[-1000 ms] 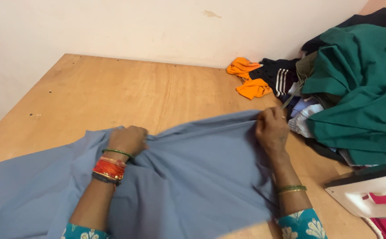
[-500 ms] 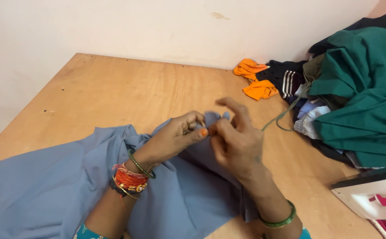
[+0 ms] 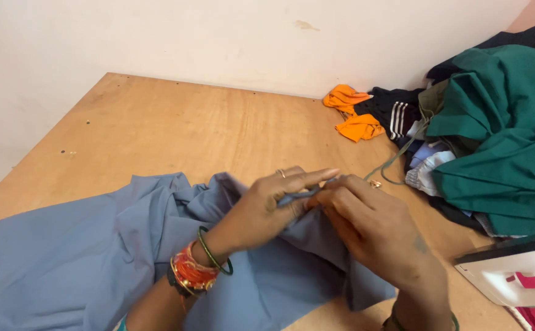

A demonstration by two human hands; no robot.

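**Hands pinched a fold of blue-grey cloth at the table's middle**

Fingers of both hands met over a blue-grey cloth (image 3: pixel 96 257) that lay spread and rumpled across the near part of a wooden table (image 3: pixel 175 129). The left hand (image 3: pixel 267 208) came in from the lower left, its wrist ringed with red, orange and green bangles (image 3: pixel 197 270), a ring on one finger. Its fingers were stretched forward and closed narrowly on a raised edge of the cloth. The right hand (image 3: pixel 371 233) lay just beside it, touching it at the fingertips, and its curled fingers gripped the same fold from the other side. A green bangle (image 3: pixel 454 320) showed partly at that wrist, at the bottom edge of the view.

The cloth ran from the hands toward the left edge of the view, and a corner of it hung down under the right hand.

On the far right of the table sat a heap of clothes: a large dark green garment (image 3: pixel 500 141) on top, a black piece with white stripes (image 3: pixel 396 113) beside it, and two orange scraps (image 3: pixel 353 113) toward the wall. A thin green cord (image 3: pixel 396 160) trailed from the heap toward the hands. At the lower right, a white appliance (image 3: pixel 512 273) stood partly in view; what it was could not be told. A pale wall (image 3: pixel 218 37) backed the table.
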